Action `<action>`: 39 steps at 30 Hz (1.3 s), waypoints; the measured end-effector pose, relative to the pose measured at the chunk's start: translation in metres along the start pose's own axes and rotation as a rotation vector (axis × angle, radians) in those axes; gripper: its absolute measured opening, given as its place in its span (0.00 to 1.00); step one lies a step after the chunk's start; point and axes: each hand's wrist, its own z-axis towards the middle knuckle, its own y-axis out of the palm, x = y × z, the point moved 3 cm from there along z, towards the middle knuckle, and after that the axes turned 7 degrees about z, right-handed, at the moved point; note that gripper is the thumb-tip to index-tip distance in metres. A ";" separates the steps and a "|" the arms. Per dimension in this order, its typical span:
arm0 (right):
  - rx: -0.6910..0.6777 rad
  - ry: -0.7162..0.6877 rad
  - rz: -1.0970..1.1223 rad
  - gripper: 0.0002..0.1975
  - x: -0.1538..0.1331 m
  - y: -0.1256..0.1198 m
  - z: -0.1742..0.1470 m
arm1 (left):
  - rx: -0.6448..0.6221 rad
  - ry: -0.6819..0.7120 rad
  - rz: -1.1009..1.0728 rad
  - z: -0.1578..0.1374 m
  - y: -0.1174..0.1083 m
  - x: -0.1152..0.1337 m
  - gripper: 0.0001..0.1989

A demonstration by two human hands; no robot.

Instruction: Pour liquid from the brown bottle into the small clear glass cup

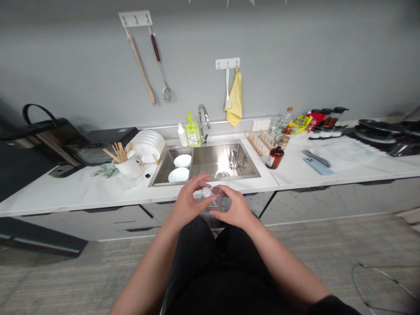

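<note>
Between my two hands, just in front of the counter edge, is a small clear container [219,199] with a whitish rounded part at its left end. My left hand [190,200] grips that end, its thumb lying across the whitish part and its fingers curved above. From the other side, my right hand [235,207] holds the container between thumb and fingers. Whether the whitish part is a lid cannot be made out. Beyond the hands is the steel sink [210,158], with two white bowls [179,175] in its left part.
A faucet [202,118] and green soap bottle [192,131] stand behind the sink. Chopsticks in a white holder [128,169] and racked plates [147,140] are left. An amber bottle [274,158], wooden rack [256,143] and phone [318,166] lie right. A cable [357,280] trails across the floor.
</note>
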 end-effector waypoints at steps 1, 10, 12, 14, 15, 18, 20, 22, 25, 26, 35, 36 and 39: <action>0.001 -0.002 0.015 0.36 0.000 0.000 0.000 | -0.022 -0.005 -0.051 0.000 0.000 -0.002 0.36; -0.031 -0.003 0.024 0.37 0.000 0.000 -0.001 | -0.065 -0.029 -0.148 0.006 0.004 -0.006 0.45; -0.027 0.004 0.038 0.37 0.002 -0.001 -0.001 | -0.060 -0.036 -0.166 0.006 0.003 -0.009 0.41; -0.014 0.027 0.067 0.36 0.006 -0.003 -0.002 | -0.060 -0.006 -0.212 0.004 -0.001 -0.011 0.37; -0.005 0.037 0.085 0.36 0.007 -0.005 -0.002 | -0.061 0.017 -0.230 0.003 -0.003 -0.011 0.35; 0.002 0.035 0.117 0.35 0.009 -0.006 -0.002 | -0.086 0.067 -0.201 0.001 0.000 -0.007 0.38; -0.005 0.016 0.109 0.34 0.008 -0.005 -0.002 | -0.088 0.062 -0.123 0.002 0.006 -0.003 0.43; -0.001 0.005 0.070 0.35 0.006 -0.005 -0.003 | -0.026 0.039 -0.063 0.004 0.009 0.000 0.41; 0.012 0.006 -0.013 0.39 0.007 -0.005 -0.006 | 0.046 0.018 -0.057 0.003 0.010 -0.001 0.34; 0.007 0.008 -0.030 0.39 0.008 -0.004 -0.008 | 0.047 0.015 -0.061 0.001 0.011 -0.002 0.33; 0.108 0.034 0.109 0.41 0.014 0.008 -0.017 | 0.293 -0.141 -0.254 -0.012 0.036 -0.007 0.31; 0.071 0.057 0.200 0.43 0.019 0.008 -0.016 | 0.268 -0.146 -0.284 -0.013 0.036 -0.007 0.32; -0.072 0.154 0.497 0.50 0.035 0.007 -0.013 | 0.121 -0.171 -0.339 -0.016 0.035 -0.011 0.33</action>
